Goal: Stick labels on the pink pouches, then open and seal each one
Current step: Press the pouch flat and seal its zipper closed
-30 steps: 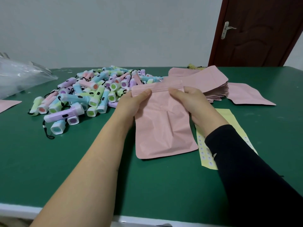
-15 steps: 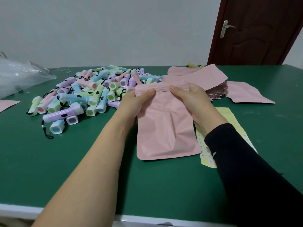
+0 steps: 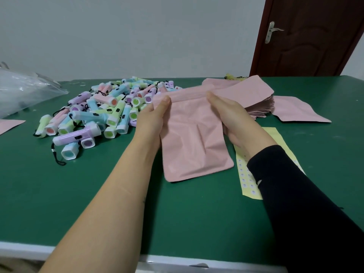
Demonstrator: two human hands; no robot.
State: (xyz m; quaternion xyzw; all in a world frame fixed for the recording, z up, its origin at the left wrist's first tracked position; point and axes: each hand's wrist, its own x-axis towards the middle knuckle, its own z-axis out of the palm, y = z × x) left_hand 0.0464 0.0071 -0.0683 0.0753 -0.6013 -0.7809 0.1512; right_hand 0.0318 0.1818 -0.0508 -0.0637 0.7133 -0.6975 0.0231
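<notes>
A pink pouch (image 3: 194,142) is held upright-tilted above the green table (image 3: 98,194), its bottom edge near the table. My left hand (image 3: 152,119) pinches its top left near the zip strip, thumb in front. My right hand (image 3: 230,115) pinches the top right of the strip. A yellow label sheet (image 3: 248,178) with small round stickers lies under my right forearm. A stack of pink pouches (image 3: 254,97) lies behind the held one, and a single pouch (image 3: 297,112) lies to its right.
A heap of several pastel mini torches (image 3: 102,113) with black cords fills the table's left middle. A clear plastic bag (image 3: 21,91) lies at far left, with another pink pouch corner (image 3: 9,124) below it. A brown door (image 3: 313,36) stands behind right.
The pouch has shifted slightly up and to the right between my hands, and both thumbs have slid along the top strip. Its body shows a new crease.
</notes>
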